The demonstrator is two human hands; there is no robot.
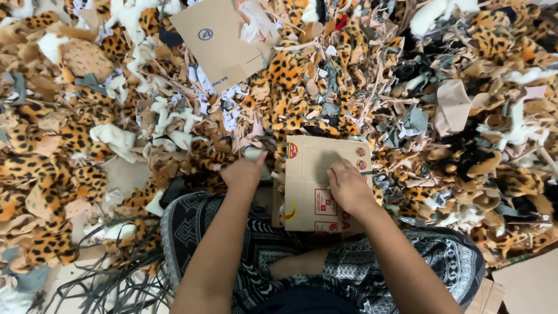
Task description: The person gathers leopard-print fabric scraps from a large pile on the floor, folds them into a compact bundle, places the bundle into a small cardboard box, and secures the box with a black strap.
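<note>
A brown cardboard panel (314,174) with red and yellow printed marks lies in front of my knees. My right hand (349,187) rests on it, fingers curled against its surface; whether it pinches something small I cannot tell. My left hand (243,172) reaches just left of the panel into the heap of scraps, its fingers bent around a pale piece of fabric (254,153). Leopard-print plush scraps (288,72) lie right beyond both hands. My lap is covered by a black and white patterned cloth (197,232).
A large heap of leopard-print, white, beige and black fabric offcuts fills the floor all around. A second cardboard sheet (218,40) lies on the heap at the top. Grey strips (110,279) trail at lower left. More cardboard (526,285) sits at lower right.
</note>
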